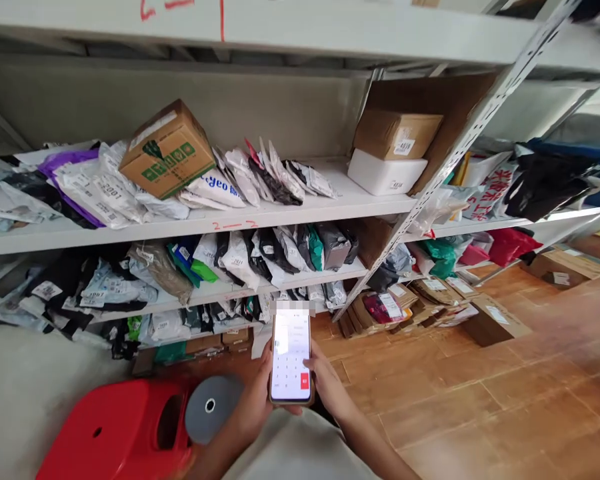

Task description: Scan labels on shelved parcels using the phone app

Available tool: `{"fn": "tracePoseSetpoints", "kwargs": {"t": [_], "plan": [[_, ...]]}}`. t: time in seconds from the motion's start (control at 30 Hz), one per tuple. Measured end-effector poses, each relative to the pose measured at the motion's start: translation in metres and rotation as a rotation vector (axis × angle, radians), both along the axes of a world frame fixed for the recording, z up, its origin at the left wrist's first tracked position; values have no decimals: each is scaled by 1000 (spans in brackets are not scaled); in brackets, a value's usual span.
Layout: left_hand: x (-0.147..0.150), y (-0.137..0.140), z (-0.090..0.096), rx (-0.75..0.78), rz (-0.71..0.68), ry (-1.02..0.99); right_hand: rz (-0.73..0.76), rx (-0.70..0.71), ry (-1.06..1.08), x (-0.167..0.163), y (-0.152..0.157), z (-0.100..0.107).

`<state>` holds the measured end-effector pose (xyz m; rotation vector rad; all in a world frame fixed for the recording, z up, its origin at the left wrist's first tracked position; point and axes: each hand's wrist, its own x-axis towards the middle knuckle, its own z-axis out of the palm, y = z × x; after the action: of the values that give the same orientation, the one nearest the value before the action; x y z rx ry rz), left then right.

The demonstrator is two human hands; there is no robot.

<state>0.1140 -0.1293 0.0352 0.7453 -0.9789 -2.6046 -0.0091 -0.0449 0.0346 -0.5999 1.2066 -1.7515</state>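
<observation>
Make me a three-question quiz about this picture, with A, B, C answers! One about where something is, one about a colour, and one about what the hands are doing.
1. Where is the cardboard box with green print?
A. On the floor
B. On the upper shelf, tilted on top of mail bags
C. On the stool

2. What colour is the plastic stool?
A. Red
B. Blue
C. Yellow

3. What are the hands doing with the phone?
A. It lies alone on a shelf
B. Both hands hold it, screen lit
C. One hand puts it in a pocket

Answers:
1 B: the box leans on the parcels on the upper shelf.
2 A: the stool at the bottom left is bright red.
3 B: the left hand wraps the phone's edge, the right hand has its thumb at the glowing screen.
</observation>
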Motion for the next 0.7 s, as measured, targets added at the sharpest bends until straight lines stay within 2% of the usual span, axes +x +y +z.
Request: {"fn": "tracePoseSetpoints", "kwargs": {"t": [0.13,0.33,0.6,0.7], "plan": [[-1,5,7,-51,-8,-45,12,32,-43,1,1,-7],[0,8,16,-69,-9,-105,13,-2,-86,3,2,-8],[-1,8,1,-59,10,-74,9,-20,-118,2,3,-11],[0,8,3,-40,13,-52,10,-21,-123,5,2,-10]]}}
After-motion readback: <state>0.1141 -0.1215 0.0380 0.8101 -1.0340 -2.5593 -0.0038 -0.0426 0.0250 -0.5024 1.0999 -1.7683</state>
